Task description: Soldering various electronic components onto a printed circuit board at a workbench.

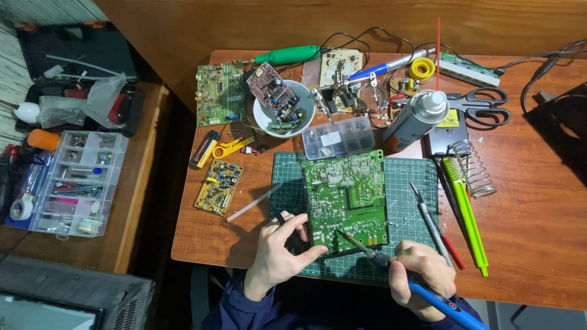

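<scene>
Board: big green circuit board (346,201), solder side up, lying on the green cutting mat (409,189) near the front edge of the desk (532,232).

Left hand: our left hand (282,249) is curled at the board's lower left corner, thumb against the edge. The fingers look closed around a thin dark tool (280,217), maybe tweezers or a probe, hard to tell from up here.

Right hand: our right hand (420,272) is closed in a pen grip on the blue soldering iron (391,264), tip resting on the board's lower middle.

Around it: parts box (338,137) and spray can (414,120) just behind the mat, white bowl (284,109) with a small board in it, scissors (482,105), iron stand spring (474,168), a smaller yellow board (219,187) off to the left.

Doing it well: we'd say keep the board pinned so it can't slide, lay the tip flat against pad and lead together, and don't dwell or the pad may lift.

Watch out: neighbouring joints sit close, so we'd come in steep and keep the thumb clear of the tip.
</scene>
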